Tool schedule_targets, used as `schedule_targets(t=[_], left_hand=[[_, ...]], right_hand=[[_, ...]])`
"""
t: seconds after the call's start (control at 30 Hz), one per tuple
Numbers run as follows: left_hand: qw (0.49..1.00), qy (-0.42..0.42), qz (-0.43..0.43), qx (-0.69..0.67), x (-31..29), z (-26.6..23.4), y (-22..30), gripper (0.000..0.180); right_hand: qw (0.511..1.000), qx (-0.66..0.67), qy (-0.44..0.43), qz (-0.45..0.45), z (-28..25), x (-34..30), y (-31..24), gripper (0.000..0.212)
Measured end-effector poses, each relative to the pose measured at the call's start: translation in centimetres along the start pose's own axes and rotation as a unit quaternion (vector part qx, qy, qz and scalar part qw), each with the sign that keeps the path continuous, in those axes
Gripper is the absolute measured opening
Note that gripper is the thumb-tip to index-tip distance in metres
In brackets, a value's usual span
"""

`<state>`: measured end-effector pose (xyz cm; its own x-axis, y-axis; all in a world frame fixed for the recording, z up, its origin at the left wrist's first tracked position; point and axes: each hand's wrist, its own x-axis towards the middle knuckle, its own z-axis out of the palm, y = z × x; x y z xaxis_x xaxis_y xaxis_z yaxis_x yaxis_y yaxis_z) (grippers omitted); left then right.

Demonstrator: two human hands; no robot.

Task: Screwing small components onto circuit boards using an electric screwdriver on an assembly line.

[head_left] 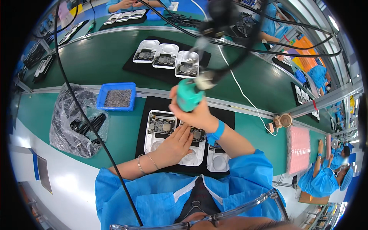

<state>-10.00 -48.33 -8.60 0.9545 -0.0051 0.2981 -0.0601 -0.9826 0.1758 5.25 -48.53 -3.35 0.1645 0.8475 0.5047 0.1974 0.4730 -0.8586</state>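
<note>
My right hand [197, 115] is wrapped round a teal electric screwdriver [189, 96], blurred at its top, held upright above the white housings. Its lower end is hidden behind my hand. My left hand [174, 143] lies with stretched fingers over the middle white housing [191, 159], fingertips touching its circuit board [197, 134]; whether anything small is under them is hidden. To the left sits another white housing [155, 145] with a circuit board [163, 126]. A third white housing [218, 163] is partly covered by my right forearm. All three rest on a black mat [143, 130].
A blue tray [133, 97] of small screws stands at the left, beside a clear plastic bag [63, 126] with black parts. Farther back, several white housings [166, 50] lie on another mat. Black cables [92, 126] hang across the view. Pink bubble wrap [298, 149] lies right.
</note>
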Motion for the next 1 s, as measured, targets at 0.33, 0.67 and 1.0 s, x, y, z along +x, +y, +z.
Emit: schedule_targets(t=[0.33, 0.67, 1.0], left_hand=[[0.927, 0.176, -0.325, 0.056, -4.4, -7.2, -15.4, 0.008], [0.942, 0.051, -0.318, 0.092, -6.2, -6.6, -19.2, 0.007], [0.922, 0.097, -0.36, 0.107, -4.6, -7.6, -18.0, 0.017]], right_hand=[[0.992, 0.079, -0.049, 0.082, -1.2, 0.3, 0.0, 0.026], [0.991, 0.116, -0.045, 0.057, -2.1, 0.8, -2.5, 0.026], [0.99, 0.113, -0.063, 0.053, -1.7, 1.4, -2.9, 0.028]])
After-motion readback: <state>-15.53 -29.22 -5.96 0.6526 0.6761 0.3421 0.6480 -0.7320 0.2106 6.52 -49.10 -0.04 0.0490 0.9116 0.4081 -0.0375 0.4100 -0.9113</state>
